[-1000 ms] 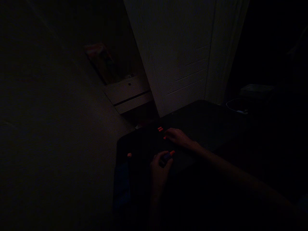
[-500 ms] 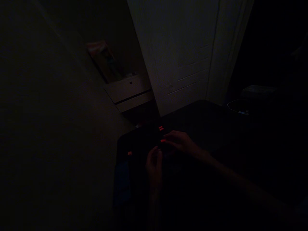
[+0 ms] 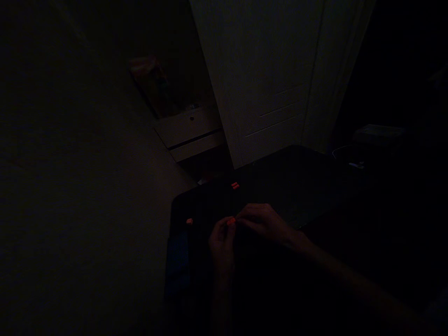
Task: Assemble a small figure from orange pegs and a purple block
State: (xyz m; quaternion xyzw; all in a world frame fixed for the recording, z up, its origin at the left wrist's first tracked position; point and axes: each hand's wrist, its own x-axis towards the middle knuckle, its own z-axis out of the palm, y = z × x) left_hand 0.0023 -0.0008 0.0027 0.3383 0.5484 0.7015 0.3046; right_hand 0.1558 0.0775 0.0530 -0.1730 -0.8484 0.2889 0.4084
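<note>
In very dim light, a small orange-red block (image 3: 231, 221) sits between the fingertips of my left hand (image 3: 221, 237), which is closed on it. From the right, my right hand (image 3: 261, 219) pinches at the same block's right end. Its exact kind is too dark and small to make out. Beyond my hands, two short orange-red pieces (image 3: 235, 185) lie side by side on the dark table (image 3: 280, 172). Another orange-red block (image 3: 189, 221) lies to the left of my left hand.
A dark blue flat object (image 3: 178, 259) lies along the table's left edge. A pale door (image 3: 266, 93) and a drawer unit (image 3: 189, 133) stand behind. On the far right are a box-like object (image 3: 380, 133) and a thin, pale curved line like a cable (image 3: 341, 149).
My right hand has brought the orange-red block down and left to my left hand, whose fingers have closed on it. The other orange-red pieces have stayed in place.
</note>
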